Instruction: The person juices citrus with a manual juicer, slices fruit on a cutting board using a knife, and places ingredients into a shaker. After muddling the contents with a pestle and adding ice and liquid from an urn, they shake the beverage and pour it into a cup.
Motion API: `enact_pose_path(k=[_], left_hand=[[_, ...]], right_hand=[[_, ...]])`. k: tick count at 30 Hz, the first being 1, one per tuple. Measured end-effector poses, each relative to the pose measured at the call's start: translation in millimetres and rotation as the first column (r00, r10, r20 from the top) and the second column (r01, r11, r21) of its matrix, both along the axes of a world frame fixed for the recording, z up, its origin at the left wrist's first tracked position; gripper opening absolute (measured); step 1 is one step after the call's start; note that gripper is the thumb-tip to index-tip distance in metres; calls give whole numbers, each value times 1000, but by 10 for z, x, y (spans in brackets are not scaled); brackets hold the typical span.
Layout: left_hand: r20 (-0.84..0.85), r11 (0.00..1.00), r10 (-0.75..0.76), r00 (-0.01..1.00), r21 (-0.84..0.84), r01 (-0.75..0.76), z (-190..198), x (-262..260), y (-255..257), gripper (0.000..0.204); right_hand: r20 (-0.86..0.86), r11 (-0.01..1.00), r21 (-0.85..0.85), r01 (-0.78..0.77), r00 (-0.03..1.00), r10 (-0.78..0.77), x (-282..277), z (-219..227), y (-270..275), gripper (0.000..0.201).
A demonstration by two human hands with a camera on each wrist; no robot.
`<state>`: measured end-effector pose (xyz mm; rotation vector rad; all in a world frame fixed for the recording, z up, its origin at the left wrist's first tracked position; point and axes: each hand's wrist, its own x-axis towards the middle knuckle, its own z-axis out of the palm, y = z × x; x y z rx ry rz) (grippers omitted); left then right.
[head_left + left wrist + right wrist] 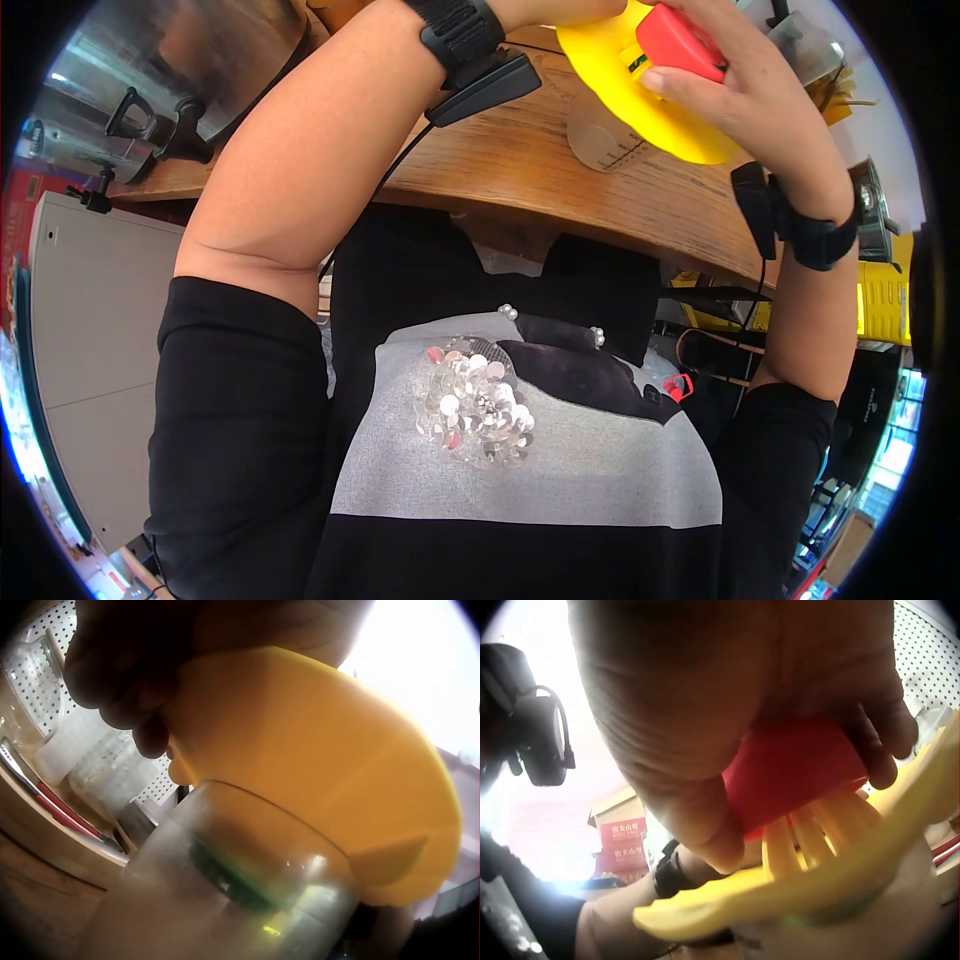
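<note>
The right hand (752,85) grips a red cup (680,45), its fingers and thumb curved round the sides so that little gap is left between hand and cup. Directly under that grip, the cup sits over a ribbed yellow cone (780,851), whose upright slats show below the red edge. The cone rises from a wide yellow dish (690,140) with a wavy rim, which spreads out beneath the right hand on every side.

The left hand (157,667) holds the dish at the side across from the right hand, its fingers curled close about the edge.

Below both grips is a clear container (600,135) with measuring marks on its wall; its mouth meets the underside of the dish. A green part (232,881) shows through the wall, just under the dish. The container appears to stand on the wooden table (500,160), though the dish hides much of it.

Beyond the left hand's fingers lie red-handled tongs (67,814), apart from the dish. A white perforated panel (930,652) is behind the right hand's fingers. Well behind the left hand, on the person's side, red cartons (622,844) are stacked. Each wrist, just behind its grip, wears a black strap (825,235).
</note>
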<state>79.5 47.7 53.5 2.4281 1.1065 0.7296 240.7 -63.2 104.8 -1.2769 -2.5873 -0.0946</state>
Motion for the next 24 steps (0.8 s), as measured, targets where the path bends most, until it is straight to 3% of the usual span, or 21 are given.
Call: enact_pose_path(k=[4, 6, 8, 10, 11, 14, 15, 19, 22, 24], left_hand=[[64, 999, -46, 997, -8, 46, 49, 10, -96, 29], [79, 999, -37, 996, -4, 37, 77, 15, -170, 29], [60, 998, 7, 998, 65, -10, 3, 77, -66, 29], [10, 999, 30, 999, -12, -30, 17, 60, -110, 29], [3, 999, 20, 1000, 31, -20, -5, 48, -93, 28], [56, 997, -44, 997, 65, 40, -167, 41, 37, 27], [88, 996, -50, 995, 78, 43, -213, 26, 26, 29], [64, 993, -53, 997, 109, 46, -208, 27, 45, 30], [98, 998, -55, 994, -25, 58, -223, 39, 66, 29], [92, 999, -41, 995, 11, 40, -236, 52, 60, 29]], right_hand=[[-57, 990, 99, 100, 994, -94, 96, -41, 73, 48], [-240, 960, -256, 114, 954, -177, 181, 19, 169, 47], [-228, 952, -282, 120, 955, -188, 323, -69, 321, 46], [-252, 979, -125, -163, 959, 127, 445, -96, 369, 48], [-203, 953, -162, -255, 954, 220, 441, 43, 283, 52], [-234, 910, -196, -365, 919, 318, 596, -158, 494, 56], [-127, 931, -116, -346, 935, 332, 596, -199, 501, 53], [-143, 982, -19, -189, 972, 185, 536, -239, 468, 54], [-195, 993, -94, -66, 980, 46, 493, -245, 432, 51], [-172, 996, -26, -81, 982, 76, 515, -260, 449, 51]])
